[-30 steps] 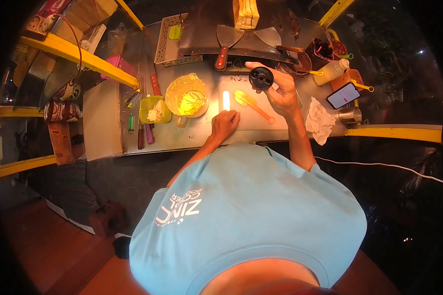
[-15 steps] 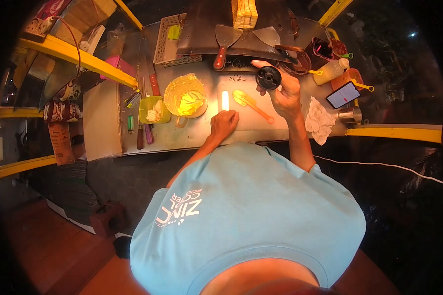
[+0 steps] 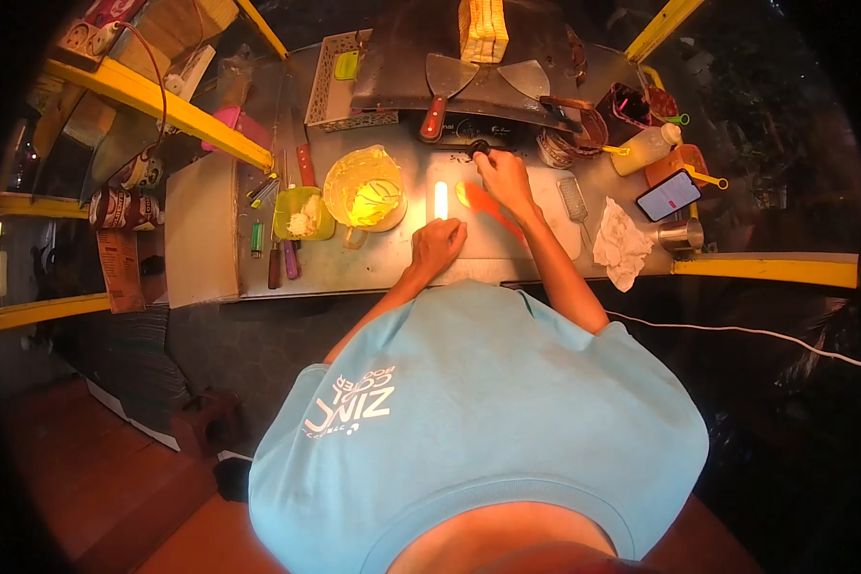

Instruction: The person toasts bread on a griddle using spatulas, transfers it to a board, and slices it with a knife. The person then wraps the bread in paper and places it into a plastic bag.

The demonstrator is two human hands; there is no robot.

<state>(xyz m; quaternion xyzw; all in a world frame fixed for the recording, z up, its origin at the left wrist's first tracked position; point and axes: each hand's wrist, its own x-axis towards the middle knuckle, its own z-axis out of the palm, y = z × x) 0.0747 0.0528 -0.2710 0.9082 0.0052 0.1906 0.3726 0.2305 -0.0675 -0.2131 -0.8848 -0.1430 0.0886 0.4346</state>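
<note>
My right hand [image 3: 503, 177] reaches to the front panel of the stove [image 3: 497, 134], its fingers closed on a black knob [image 3: 479, 147] at the panel. Whether the knob is seated there, I cannot tell. My left hand [image 3: 438, 245] rests as a loose fist on the near side of the cutting board [image 3: 469, 247], with nothing seen in it. Between the hands lies an orange spatula [image 3: 483, 203], partly covered by my right forearm. Left of my left hand stands a clear jug [image 3: 340, 187] of yellow batter.
Two scrapers [image 3: 437, 107] lie on the dark griddle [image 3: 383, 81], below a sliced loaf [image 3: 483, 33]. A green tub [image 3: 323, 225] stands left of the jug. To the right are a grater [image 3: 573, 199], a crumpled cloth [image 3: 623, 244], a phone [image 3: 668, 195] and a bottle [image 3: 646, 150].
My right hand has carried the black knob forward and left, down to the stove's front panel. The grater is now uncovered. My left hand has stayed in place.
</note>
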